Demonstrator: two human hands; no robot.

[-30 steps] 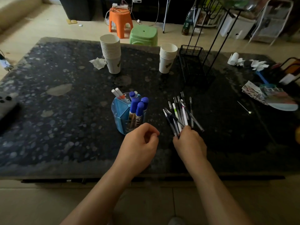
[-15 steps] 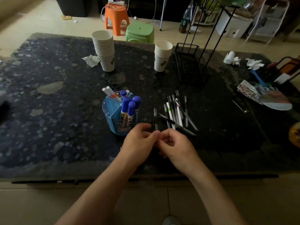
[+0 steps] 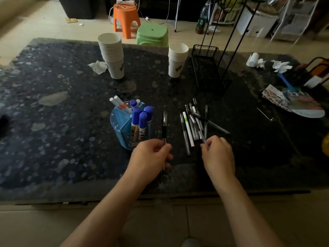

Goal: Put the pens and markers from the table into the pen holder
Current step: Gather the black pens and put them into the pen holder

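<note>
A blue pen holder [image 3: 119,129] stands on the dark speckled table [image 3: 53,132], with several blue-capped markers [image 3: 140,120] and two white markers [image 3: 119,104] in it. Just right of the holder, my left hand [image 3: 151,157] grips a black pen [image 3: 164,128] that points up and away from me. A loose pile of pens [image 3: 194,123] lies further right on the table. At the pile's near end, my right hand [image 3: 218,155] pinches the tip of one pen.
Two stacks of paper cups [image 3: 112,54] [image 3: 177,59] stand behind the holder. A black wire basket [image 3: 210,68] on a stand is back right. Crumpled tissues [image 3: 97,67], papers [image 3: 292,102] and a thin pin [image 3: 265,114] lie around. Stools sit on the floor beyond.
My hands met near the holder, one black pen passed from right to left, then they parted. My right hand went back to the pile and took hold of another pen.
</note>
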